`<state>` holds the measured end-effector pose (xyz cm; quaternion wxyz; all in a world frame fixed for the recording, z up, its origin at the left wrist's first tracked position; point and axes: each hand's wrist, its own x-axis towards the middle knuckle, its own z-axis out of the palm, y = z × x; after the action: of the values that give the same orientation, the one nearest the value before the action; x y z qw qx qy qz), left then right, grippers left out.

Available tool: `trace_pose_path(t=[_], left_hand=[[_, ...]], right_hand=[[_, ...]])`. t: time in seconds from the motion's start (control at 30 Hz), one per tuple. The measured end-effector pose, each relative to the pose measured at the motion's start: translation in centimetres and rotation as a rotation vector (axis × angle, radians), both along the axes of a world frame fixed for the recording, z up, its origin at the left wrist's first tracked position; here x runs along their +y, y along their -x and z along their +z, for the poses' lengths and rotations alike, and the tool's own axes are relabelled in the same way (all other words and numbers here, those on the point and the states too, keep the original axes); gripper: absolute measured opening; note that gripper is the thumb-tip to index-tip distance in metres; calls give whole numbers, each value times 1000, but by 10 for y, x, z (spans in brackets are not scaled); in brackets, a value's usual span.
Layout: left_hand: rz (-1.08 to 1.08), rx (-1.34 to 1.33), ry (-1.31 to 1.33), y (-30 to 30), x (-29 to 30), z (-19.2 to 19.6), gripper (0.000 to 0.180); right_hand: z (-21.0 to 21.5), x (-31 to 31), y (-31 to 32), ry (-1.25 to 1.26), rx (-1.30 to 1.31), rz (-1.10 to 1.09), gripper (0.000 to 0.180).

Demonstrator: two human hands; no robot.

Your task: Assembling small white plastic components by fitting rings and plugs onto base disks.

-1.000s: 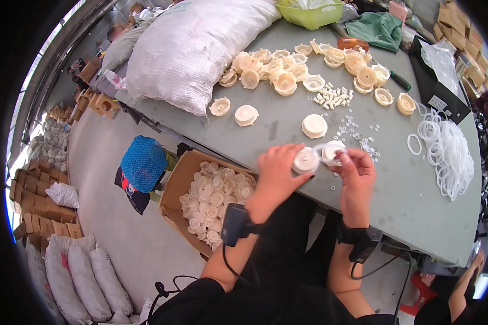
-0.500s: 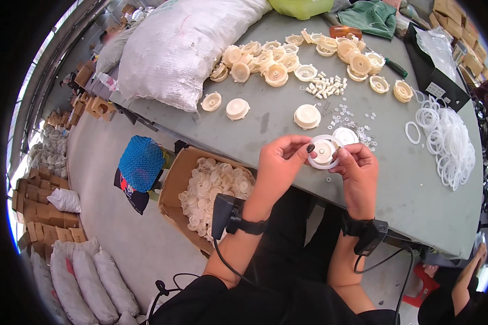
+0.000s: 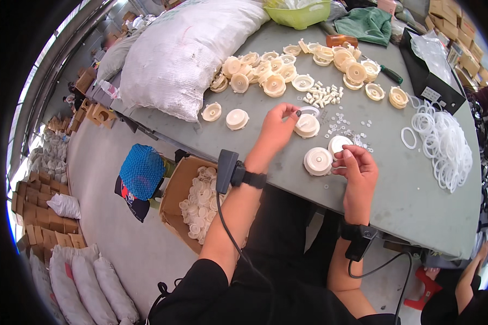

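Observation:
My left hand reaches forward, thumb and finger pinched on a translucent plastic ring. The ring is tilted at the far edge of a round cream plastic cap on the table. My right hand has its fingers loosely bent and apart, beside a white round disc and a cream cap with a small central knob. Its fingertips are close to both; whether they touch cannot be made out. Small clear washers lie scattered just beyond.
Cream caps are heaped farther back, near small white pegs and a green-handled screwdriver. Rings pile up at the right, near a black box. A large white sack stands left; a carton of plastic parts sits below the table.
My left hand has moved left and away from me with the ring, from the knobbed cap to the other cap. My right hand has let go of the ring and stays near the disc.

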<state>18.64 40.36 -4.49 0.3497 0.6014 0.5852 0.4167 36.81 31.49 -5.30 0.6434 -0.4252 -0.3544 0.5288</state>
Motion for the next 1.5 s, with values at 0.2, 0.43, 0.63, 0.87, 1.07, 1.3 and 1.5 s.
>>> trace_pose_path(t=[0.2,0.43,0.63,0.87,1.07,1.3,1.5], left_hand=[[-125,-353,76,0,-7,2,24],[0,51,29,-4,4,-20,22],[102,175,-187,-3,6,-42,18],[121,67,-289,-2,-5,-44,14],[202,185,-291,15,-24,-39,11],[194,148,-179,60,-52,-32,11],[268,109,-200,64,-59,-30,11]], right_hand=[[-1,0,0,-15,-18,6,16],[-1,0,1,-32,-24,21,14],[-5,10,10,-74,-313,3,18],[25,62,16,-223,-998,275,29],[13,115,34,-242,-1204,519,24],[18,101,71,-76,-980,710,12],[14,102,79,30,-873,774,9]])
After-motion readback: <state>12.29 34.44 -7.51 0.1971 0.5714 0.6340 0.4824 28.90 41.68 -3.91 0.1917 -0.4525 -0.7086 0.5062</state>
